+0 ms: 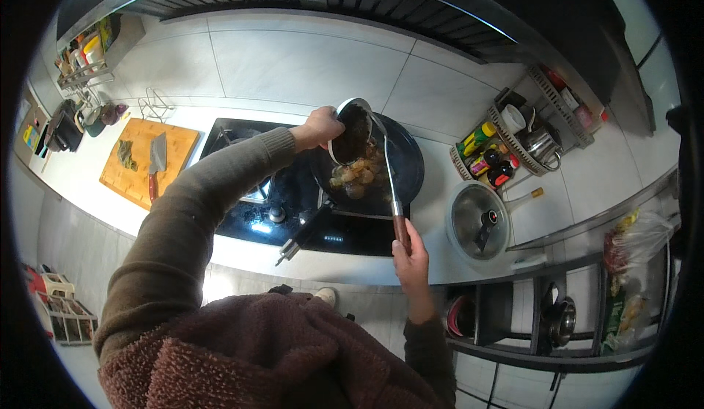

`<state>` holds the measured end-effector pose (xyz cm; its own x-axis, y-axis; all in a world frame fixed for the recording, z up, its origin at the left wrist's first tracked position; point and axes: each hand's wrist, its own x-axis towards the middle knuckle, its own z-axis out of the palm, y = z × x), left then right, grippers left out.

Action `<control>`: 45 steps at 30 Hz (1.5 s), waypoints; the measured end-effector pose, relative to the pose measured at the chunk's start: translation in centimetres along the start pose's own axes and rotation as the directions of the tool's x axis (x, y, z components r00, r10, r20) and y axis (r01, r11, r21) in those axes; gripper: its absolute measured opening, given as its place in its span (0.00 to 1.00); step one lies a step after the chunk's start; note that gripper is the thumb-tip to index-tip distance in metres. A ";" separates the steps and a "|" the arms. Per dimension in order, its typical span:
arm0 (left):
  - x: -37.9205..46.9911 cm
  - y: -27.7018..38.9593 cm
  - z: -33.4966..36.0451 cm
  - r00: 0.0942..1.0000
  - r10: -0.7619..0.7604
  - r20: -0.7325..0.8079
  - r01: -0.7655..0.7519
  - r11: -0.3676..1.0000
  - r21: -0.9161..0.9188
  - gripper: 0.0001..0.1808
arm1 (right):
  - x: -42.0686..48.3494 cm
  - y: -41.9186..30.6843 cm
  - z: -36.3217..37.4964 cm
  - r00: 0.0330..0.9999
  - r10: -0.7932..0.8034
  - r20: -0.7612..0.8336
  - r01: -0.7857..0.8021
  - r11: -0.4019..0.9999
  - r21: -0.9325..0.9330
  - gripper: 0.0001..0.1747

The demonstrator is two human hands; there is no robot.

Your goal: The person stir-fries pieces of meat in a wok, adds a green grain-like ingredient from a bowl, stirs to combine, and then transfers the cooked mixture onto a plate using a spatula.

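My left hand point(322, 128) grips a white-rimmed bowl point(352, 131) by its side, tipped over the wok. Dark contents coat the inside of the bowl. Below it, a black wok point(410, 161) sits on the gas hob point(253, 227) with its handle towards me. Chunks of food point(357, 175), pale and brown, lie in the wok. My right hand point(410, 255) is closed around the wooden handle of a metal spatula point(390, 172). The spatula's shaft runs up over the wok to the bowl's right edge; its far end is partly hidden there.
At the left, a cleaver point(158, 156) and a dark green vegetable piece point(126, 155) rest on a wooden cutting board point(184, 134). A bowl point(454, 216) with a black object inside stands right of the hob. Behind it, a rack point(517, 148) carries bottles and pots. The range hood point(385, 18) overhangs the hob.
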<state>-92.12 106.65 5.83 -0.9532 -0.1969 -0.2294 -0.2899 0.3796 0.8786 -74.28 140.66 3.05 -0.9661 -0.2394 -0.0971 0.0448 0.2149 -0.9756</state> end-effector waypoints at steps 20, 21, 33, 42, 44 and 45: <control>4.2 -0.6 5.7 0.774 0.585 -0.240 -0.462 0.782 0.418 0.27 | -0.9 4.1 -2.1 0.987 0.161 -0.015 -0.161 0.986 -0.034 0.31; 4.4 -0.9 5.5 0.770 0.584 -0.257 -0.469 0.791 0.393 0.27 | -1.1 3.8 -2.5 0.971 0.237 -0.022 -0.237 0.971 -0.010 0.31; 5.5 -2.2 8.5 0.702 0.527 -0.479 -0.610 0.792 -0.025 0.26 | 0.4 3.2 -1.4 0.970 0.242 0.024 -0.238 0.922 0.307 0.29; 2.8 1.0 7.2 0.604 0.767 -0.219 -0.770 0.632 0.090 0.27 | -1.2 -0.4 -3.7 0.994 -0.065 -0.084 0.025 0.910 -0.413 0.29; 2.3 1.3 7.2 0.599 0.787 -0.146 -0.779 0.615 0.121 0.28 | -1.0 -1.1 -3.0 0.982 -0.171 -0.081 0.121 0.896 -0.427 0.29; 2.1 1.5 7.2 0.588 0.797 -0.137 -0.784 0.604 0.142 0.26 | -0.9 -1.3 -2.7 0.970 -0.236 -0.062 0.186 0.880 -0.436 0.29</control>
<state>-95.21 113.32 3.58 -0.7799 0.0624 0.6227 0.5605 0.5122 0.6507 -74.12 143.17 4.92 -0.9634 -0.2237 0.1480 -0.2510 0.5578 -0.7911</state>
